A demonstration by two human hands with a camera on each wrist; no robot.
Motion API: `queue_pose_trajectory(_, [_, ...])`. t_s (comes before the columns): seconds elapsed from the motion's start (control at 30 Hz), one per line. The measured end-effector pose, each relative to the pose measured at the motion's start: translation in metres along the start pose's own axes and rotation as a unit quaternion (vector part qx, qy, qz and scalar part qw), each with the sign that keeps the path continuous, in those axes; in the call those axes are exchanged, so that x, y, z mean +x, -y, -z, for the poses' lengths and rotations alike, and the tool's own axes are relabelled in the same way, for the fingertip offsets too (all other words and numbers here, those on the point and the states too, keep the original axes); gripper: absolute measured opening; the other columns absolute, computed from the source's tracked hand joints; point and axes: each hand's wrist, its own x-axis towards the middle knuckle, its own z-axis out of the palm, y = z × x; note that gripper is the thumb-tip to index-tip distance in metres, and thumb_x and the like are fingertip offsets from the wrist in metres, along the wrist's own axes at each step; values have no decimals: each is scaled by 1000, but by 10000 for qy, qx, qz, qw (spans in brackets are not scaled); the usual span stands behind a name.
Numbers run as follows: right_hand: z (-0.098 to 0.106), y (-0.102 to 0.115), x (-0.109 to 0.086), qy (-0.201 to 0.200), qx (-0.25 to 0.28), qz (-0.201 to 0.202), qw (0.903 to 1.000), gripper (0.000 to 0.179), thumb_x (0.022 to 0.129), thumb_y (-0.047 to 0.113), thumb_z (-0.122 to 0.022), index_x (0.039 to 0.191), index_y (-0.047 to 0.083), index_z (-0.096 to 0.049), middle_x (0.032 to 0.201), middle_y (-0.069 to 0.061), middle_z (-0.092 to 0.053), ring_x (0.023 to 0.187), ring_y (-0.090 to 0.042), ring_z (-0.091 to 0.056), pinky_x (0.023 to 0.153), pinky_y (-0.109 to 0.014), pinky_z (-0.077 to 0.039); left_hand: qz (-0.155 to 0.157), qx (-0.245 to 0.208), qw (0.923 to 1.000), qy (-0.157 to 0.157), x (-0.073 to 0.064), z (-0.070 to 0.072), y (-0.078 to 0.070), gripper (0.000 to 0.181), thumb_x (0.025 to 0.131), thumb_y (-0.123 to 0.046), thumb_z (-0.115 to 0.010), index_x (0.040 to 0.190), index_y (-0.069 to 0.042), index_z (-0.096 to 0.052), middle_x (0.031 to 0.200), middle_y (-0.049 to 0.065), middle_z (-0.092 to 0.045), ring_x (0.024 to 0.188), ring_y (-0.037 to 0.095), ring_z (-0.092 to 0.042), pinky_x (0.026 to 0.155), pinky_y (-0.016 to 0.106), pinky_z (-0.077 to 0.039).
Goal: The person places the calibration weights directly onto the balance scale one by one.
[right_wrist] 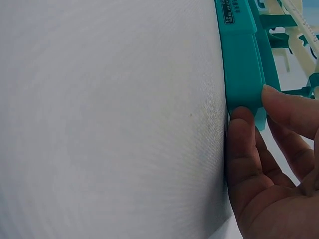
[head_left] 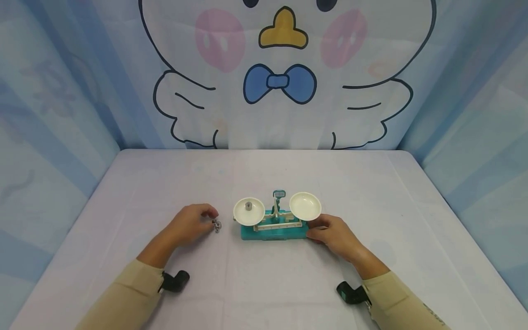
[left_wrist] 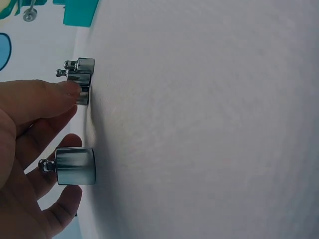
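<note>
In the head view a balance scale (head_left: 274, 233) with a teal base stands on the table. My right hand (head_left: 333, 233) grips the right end of its base; in the right wrist view the thumb and a finger pinch the teal base (right_wrist: 243, 64). Left of the scale, my left hand (head_left: 190, 225) pinches at a cluster of small metal weights (head_left: 217, 225). The left wrist view shows the thumb over the nearest of these knobbed weights (left_wrist: 85, 65). A larger knobbed weight (left_wrist: 75, 166) is by the lower fingers, hidden under the hand from above.
A metal weight (head_left: 249, 206) sits in the scale's left pan (head_left: 255, 216). The right pan (head_left: 305, 206) is beside my right hand. A white cloth covers the table (head_left: 272, 284), and a printed curtain (head_left: 280, 123) hangs along its far edge.
</note>
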Motion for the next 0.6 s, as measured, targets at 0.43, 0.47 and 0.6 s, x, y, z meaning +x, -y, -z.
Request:
queue_pose_trajectory(0.43, [-1, 1, 0, -54, -89, -22, 9999, 39, 90, 10, -71, 124, -6, -63, 119, -14, -66, 111, -29, -62, 86, -39, -54, -85, 209, 9997, 7, 3, -3, -2, 16, 86, -1, -69, 100, -9, -72, 97, 2, -67, 94, 23, -58, 86, 44, -49])
queue_pose_trajectory(0.47, [-1, 0, 1, -54, -102, -15, 9999, 39, 90, 11, -71, 125, -6, -63, 119, -14, -66, 111, -30, -62, 86, -39, -54, -100, 215, 9997, -6, 2, -3, -2, 16, 87, -1, -69, 100, -8, -72, 96, 2, -66, 93, 23, -58, 86, 44, -49])
queue_pose_trajectory(0.6, [-1, 0, 0, -38, -72, -3, 10000, 40, 90, 10, -71, 125, -6, -63, 119, -14, -66, 111, -30, -62, 86, -39, -54, -105, 246, 9996, -35, 3, -3, -2, 16, 87, -1, -69, 101, -8, -72, 95, 2, -66, 91, 23, -57, 84, 44, -49])
